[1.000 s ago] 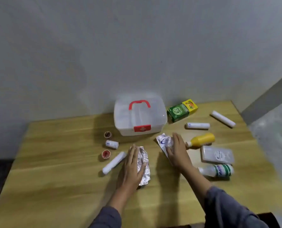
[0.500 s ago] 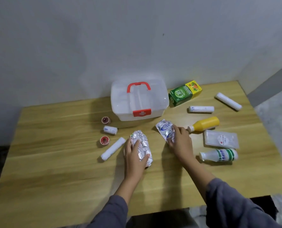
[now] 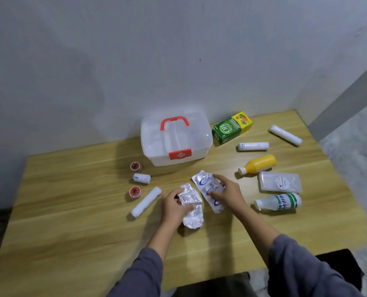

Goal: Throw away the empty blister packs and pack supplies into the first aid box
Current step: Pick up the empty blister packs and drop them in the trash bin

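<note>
Crinkled foil blister packs: left hand (image 3: 173,207) gripped plain pack (image 3: 191,205); right hand (image 3: 228,192) pinched printed pack (image 3: 208,186). Wood table (image 3: 81,211) bare nearby.

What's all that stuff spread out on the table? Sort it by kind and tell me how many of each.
Foil blister packs: 2
White rolls: 5
Red tape rolls: 2
Bottles: 2
Green carton: 1
First aid box: 1
Total: 13
</note>
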`<control>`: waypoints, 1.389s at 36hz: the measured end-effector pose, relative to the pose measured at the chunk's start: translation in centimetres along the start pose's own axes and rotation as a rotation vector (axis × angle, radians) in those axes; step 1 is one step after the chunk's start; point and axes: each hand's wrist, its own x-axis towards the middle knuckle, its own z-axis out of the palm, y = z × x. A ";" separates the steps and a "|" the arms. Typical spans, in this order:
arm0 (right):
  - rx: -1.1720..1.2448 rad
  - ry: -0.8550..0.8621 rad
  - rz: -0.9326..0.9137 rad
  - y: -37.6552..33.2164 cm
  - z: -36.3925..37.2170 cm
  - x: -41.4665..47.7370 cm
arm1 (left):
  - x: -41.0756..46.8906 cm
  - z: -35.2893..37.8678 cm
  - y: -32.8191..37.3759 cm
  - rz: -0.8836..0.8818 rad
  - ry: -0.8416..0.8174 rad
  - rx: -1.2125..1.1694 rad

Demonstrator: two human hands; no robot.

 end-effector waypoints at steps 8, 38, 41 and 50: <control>0.073 0.067 -0.104 -2.1 -3.2 -1.2 | -0.3 0.1 2.5 -0.005 -0.163 -0.310; 0.445 0.908 0.292 24.4 -37.3 -14.7 | -10.1 42.0 22.3 0.420 -1.141 0.282; 0.532 0.949 0.418 29.8 -37.6 -15.8 | -11.5 48.1 20.5 0.428 -1.199 0.421; 0.660 0.844 0.790 43.7 -31.5 -15.5 | -10.7 60.8 10.1 0.386 -1.294 0.876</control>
